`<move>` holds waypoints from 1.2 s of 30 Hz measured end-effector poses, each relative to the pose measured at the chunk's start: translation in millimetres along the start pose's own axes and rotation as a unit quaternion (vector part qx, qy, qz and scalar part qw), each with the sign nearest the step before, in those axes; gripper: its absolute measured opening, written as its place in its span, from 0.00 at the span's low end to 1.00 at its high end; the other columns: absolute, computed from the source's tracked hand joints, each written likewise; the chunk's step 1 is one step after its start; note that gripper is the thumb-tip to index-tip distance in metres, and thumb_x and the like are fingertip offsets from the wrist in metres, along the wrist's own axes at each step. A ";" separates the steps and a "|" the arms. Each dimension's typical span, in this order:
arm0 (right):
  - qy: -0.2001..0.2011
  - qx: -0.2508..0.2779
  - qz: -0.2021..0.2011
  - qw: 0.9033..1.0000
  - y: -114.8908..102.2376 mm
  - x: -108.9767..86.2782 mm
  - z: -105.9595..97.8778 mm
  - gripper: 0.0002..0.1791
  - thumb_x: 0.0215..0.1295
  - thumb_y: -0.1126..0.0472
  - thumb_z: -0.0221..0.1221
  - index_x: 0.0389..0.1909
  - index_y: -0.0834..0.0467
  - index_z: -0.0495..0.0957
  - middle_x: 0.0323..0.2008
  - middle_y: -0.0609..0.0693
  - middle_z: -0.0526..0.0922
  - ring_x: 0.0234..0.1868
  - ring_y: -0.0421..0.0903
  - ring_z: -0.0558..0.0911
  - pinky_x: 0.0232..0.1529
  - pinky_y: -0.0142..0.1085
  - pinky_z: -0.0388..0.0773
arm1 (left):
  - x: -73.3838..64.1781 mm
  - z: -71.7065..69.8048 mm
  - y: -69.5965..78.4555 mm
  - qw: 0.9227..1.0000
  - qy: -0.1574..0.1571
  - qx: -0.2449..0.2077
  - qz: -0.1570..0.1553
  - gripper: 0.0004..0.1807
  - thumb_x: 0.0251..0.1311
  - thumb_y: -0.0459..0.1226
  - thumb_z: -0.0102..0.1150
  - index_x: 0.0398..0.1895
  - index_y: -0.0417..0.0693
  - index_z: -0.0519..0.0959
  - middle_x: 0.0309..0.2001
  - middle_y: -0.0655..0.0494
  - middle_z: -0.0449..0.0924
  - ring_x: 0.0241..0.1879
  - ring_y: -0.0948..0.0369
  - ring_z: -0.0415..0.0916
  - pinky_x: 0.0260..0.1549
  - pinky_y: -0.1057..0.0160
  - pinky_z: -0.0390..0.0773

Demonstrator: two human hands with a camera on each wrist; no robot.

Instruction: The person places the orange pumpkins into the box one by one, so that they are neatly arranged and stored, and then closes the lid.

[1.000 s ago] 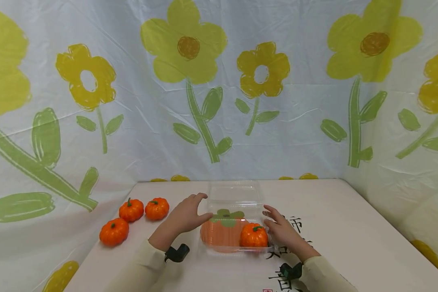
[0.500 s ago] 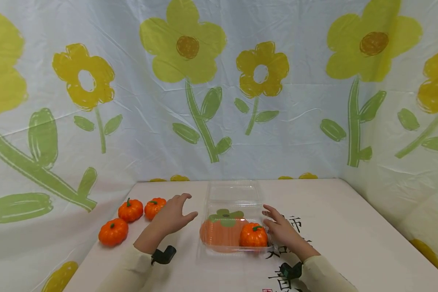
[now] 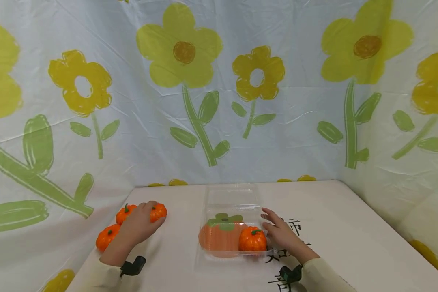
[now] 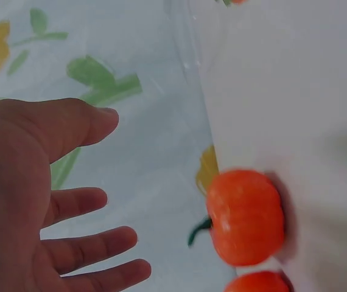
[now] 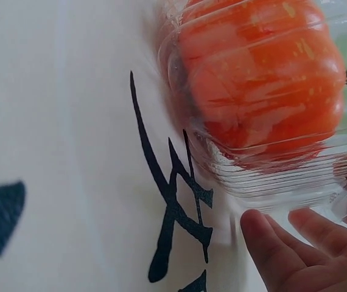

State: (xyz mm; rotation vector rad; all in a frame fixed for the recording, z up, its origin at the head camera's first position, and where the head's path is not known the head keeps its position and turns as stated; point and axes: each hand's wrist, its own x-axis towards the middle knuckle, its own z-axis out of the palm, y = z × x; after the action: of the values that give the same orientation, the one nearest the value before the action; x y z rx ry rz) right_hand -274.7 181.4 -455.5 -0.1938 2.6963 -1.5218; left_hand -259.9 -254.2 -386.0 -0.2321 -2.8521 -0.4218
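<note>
My left hand (image 3: 136, 227) is over the small orange toy pumpkins at the left. Its fingers reach around the far side of one pumpkin (image 3: 159, 211), partly covering it. A second pumpkin (image 3: 124, 214) and a third pumpkin (image 3: 107, 238) lie beside the hand. In the left wrist view, thumb and fingers are spread with nothing between them, and a pumpkin (image 4: 246, 216) shows to the right. My right hand (image 3: 282, 237) rests with loosely bent fingers at the right edge of a clear plastic clamshell box (image 3: 233, 197). Inside the box, on the right, sits a pumpkin (image 5: 262, 79).
The box's lid is tipped back, away from me. A printed orange persimmon (image 3: 219, 239) shows through the box from the pale tabletop (image 3: 336, 227). Black brush characters (image 3: 293, 226) run down the cloth on the right. A flowered curtain (image 3: 295, 154) encloses the back and sides.
My left hand has moved left from beside the box to the pumpkins. My right hand stays at the box's edge. The head view has tilted slightly up.
</note>
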 end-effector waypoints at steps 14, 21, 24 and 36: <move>-0.012 -0.012 0.003 1.000 -1.0 -0.3 -2.3 0.30 0.73 0.57 0.48 0.74 0.51 0.55 0.69 0.60 0.67 0.58 0.59 0.78 0.58 0.56 0.75 | -13.7 1.2 -60.2 0.997 0.013 0.036 -0.059 0.33 0.58 0.50 0.59 0.58 0.34 0.70 0.52 0.29 0.72 0.44 0.36 0.73 0.39 0.37 0.76; -0.014 -0.017 0.003 1.000 0.6 2.1 -2.1 0.30 0.74 0.56 0.48 0.74 0.49 0.54 0.70 0.60 0.65 0.60 0.61 0.76 0.58 0.58 0.74 | -17.3 -4.6 -72.9 0.996 0.005 0.040 -0.080 0.38 0.60 0.52 0.58 0.62 0.30 0.66 0.55 0.25 0.67 0.48 0.33 0.69 0.41 0.34 0.74; -0.013 -0.014 0.005 1.000 0.5 2.5 -2.6 0.30 0.73 0.56 0.48 0.74 0.50 0.54 0.70 0.60 0.65 0.55 0.57 0.79 0.57 0.55 0.76 | -17.9 -5.6 -77.1 0.994 -0.012 0.036 -0.102 0.39 0.60 0.52 0.57 0.63 0.30 0.65 0.57 0.25 0.66 0.50 0.34 0.68 0.44 0.34 0.74; -0.012 -0.011 0.007 1.000 -1.9 1.7 -1.7 0.30 0.73 0.56 0.49 0.74 0.50 0.55 0.70 0.60 0.65 0.54 0.55 0.80 0.55 0.53 0.78 | -22.2 -3.0 -100.4 0.984 -0.057 0.009 -0.171 0.44 0.59 0.56 0.57 0.65 0.30 0.60 0.58 0.22 0.61 0.51 0.31 0.66 0.49 0.33 0.71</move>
State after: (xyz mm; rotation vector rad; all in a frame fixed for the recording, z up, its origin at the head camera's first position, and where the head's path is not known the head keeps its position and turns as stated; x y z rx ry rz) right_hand -276.3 181.6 -452.9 -0.1909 2.6913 -1.4758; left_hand -257.3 -352.7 -415.6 0.2488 -3.0119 -0.4607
